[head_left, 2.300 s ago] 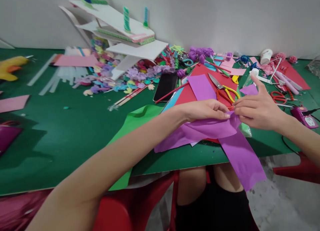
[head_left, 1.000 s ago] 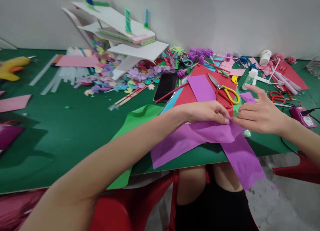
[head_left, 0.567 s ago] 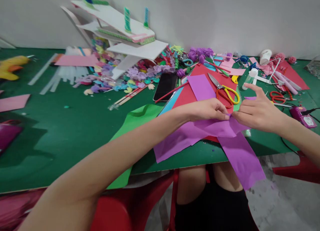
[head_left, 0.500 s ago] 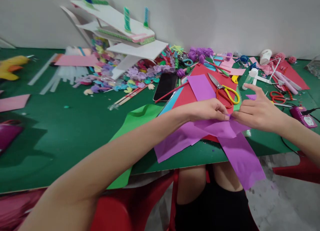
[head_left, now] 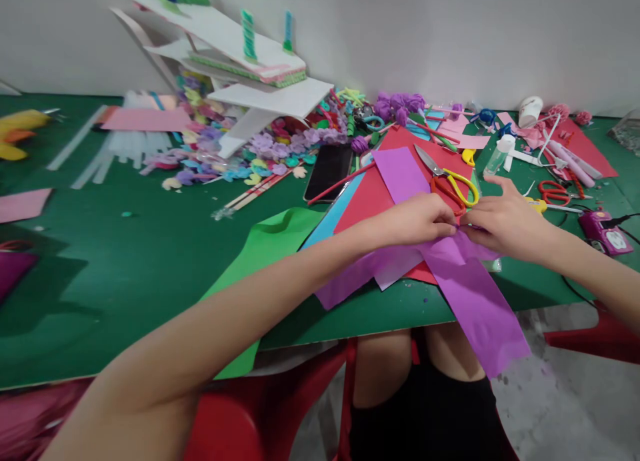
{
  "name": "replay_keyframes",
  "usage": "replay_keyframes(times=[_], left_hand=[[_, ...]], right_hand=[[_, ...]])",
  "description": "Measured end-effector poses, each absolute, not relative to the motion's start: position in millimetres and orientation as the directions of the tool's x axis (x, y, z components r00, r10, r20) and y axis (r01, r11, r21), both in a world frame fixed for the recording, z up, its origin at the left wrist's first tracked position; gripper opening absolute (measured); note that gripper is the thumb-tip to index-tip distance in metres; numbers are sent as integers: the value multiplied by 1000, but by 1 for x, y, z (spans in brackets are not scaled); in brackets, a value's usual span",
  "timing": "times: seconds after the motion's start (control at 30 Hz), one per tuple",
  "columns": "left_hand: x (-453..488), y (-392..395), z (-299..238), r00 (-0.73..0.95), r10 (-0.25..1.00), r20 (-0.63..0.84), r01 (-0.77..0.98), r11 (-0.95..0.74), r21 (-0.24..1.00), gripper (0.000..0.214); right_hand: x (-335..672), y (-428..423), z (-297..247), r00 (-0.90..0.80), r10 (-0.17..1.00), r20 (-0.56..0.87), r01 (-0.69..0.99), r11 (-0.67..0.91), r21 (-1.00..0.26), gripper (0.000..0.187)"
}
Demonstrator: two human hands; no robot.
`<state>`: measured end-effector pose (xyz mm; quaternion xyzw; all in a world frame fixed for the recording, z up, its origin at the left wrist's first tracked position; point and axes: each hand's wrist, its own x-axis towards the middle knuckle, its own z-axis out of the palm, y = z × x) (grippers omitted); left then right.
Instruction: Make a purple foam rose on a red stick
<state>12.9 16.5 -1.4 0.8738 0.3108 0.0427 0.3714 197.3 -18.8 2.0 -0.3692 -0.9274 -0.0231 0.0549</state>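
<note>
Knees (head_left: 387, 361) show at the bottom of the frame, and above them the purple paper (head_left: 475, 301) hangs over the near edge of the green table (head_left: 125, 281), right of centre. One long tail droops down and another lies flat to the left across a red sheet (head_left: 360, 204). Just above, my left hand (head_left: 423, 219) and right hand (head_left: 503, 224) meet fingertip to fingertip, both pinched tight on the paper's bunched middle. I judge the gathering barely begun: only a small pinch is crumpled, the tails are smooth, and I see no tie around it. Scissors (head_left: 453, 183) lie untouched just beyond my knuckles. A dark phone (head_left: 327, 171) lies further left, and a white foam-board model (head_left: 260, 81) stands at upper left by the wall.
</note>
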Motion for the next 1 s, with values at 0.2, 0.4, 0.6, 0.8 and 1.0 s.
replay_keyframes(times=[0.2,0.4,0.6,0.8,1.0], left_hand=[[12,1,-4,784,616,84,614,-788,45,19],[2,-3,-29,867,254,429,417,-840,-346,25],[-1,3,-35,795,-124,593,329,-733,-595,19],[-9,3,-33,751,-198,630,277,-772,-572,18],[-17,9,-32,744,-128,656,340,-772,-536,14]], right_hand=[[202,-2,-4,-559,824,-97,644,357,-677,15],[201,4,-24,-424,773,-472,260,-395,-881,6],[200,9,-46,-598,561,-572,18,-705,-709,10],[200,20,-54,-771,443,-458,99,-627,-773,15],[211,28,-17,-751,531,-393,345,-192,-919,26]])
